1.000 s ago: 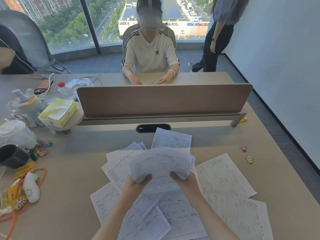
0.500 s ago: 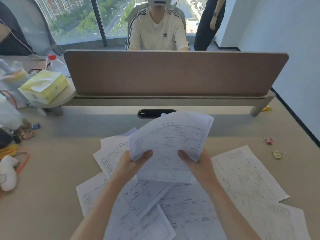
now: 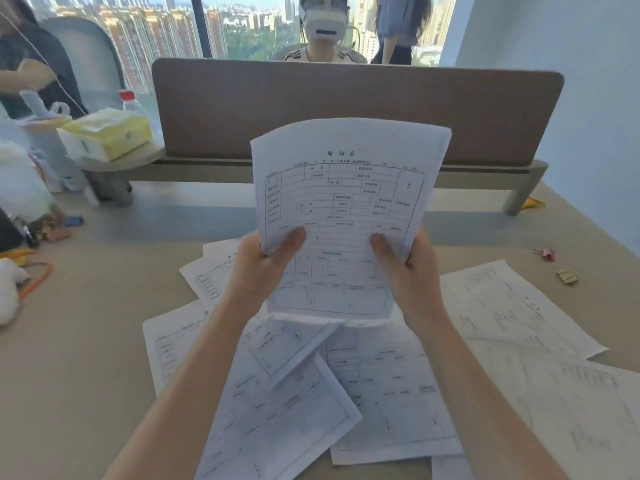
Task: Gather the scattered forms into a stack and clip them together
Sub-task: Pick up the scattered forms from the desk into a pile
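Nearest the tabletop's near edge, loose forms [image 3: 388, 386] lie overlapping at mixed angles, spreading from the middle of that edge toward the near right corner, where two sheets [image 3: 512, 306] lie side by side, slightly apart from the main heap. Above this spread, both forearms reach in from the near edge. The left hand [image 3: 258, 268] grips the lower left side of a held sheaf of forms [image 3: 346, 209], thumb laid across the printed front and fingers curled behind. The right hand [image 3: 403, 271] pinches the lower right side in the same way, thumb on the front. The sheaf stands nearly upright, lifted clear of the papers below, its top bowing a little; how many sheets it holds cannot be told.

Toward the right edge of the tabletop [image 3: 86, 358], a pink binder clip [image 3: 547, 253] and a gold binder clip [image 3: 568, 277] lie near each other, well apart from the papers. Along the left edge sit an orange cord [image 3: 36, 278] and small coloured clips [image 3: 71, 221], blurred.

At the far edge stands a brown divider panel [image 3: 346, 98]. On a low shelf at its left end rest a yellow tissue pack [image 3: 107, 135] and, behind it, a red-capped bottle [image 3: 133, 103]. Beyond the panel a person [image 3: 323, 55] sits facing this way.
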Tool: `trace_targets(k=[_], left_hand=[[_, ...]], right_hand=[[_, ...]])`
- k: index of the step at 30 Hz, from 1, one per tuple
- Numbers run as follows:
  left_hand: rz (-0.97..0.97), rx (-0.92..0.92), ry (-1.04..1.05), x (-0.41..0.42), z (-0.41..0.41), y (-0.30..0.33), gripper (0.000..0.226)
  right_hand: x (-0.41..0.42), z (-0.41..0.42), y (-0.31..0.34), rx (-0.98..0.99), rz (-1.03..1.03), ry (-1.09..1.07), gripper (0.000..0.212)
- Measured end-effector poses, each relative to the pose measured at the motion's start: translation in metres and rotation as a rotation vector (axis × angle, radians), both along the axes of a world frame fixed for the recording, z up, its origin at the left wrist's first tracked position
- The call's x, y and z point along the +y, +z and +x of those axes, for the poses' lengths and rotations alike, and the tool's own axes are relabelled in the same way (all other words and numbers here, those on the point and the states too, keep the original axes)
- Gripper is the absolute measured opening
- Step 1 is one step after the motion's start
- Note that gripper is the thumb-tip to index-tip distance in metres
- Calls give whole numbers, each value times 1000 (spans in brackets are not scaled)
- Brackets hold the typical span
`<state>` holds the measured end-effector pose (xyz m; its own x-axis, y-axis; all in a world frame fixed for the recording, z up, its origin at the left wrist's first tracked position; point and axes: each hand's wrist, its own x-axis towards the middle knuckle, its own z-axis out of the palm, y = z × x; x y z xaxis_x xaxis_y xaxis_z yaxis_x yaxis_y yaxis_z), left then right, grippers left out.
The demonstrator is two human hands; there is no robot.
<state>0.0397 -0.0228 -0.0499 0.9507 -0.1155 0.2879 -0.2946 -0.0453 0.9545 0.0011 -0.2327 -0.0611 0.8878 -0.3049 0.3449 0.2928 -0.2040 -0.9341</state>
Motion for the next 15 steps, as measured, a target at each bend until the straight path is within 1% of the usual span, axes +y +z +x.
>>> trace_targets(k=[3,7,9,12,15], left_hand=[[-36,-46,14,5,-29,14,18],[-46,-71,-14,14,-61,15,19],[-31,-26,-19,19,-75,3,19],[26,80,-21,20,-87,-19,16],[55,128,-7,20,-92,-25,14]], right_hand=[[7,-29,13,-65,7,-12,19],[16,-63,13,-96,13,30,22],[21,-77,2,-64,13,48,20],[29,-90,-19,55,20,72,19],[32,-92,-27,106,7,44,22]])
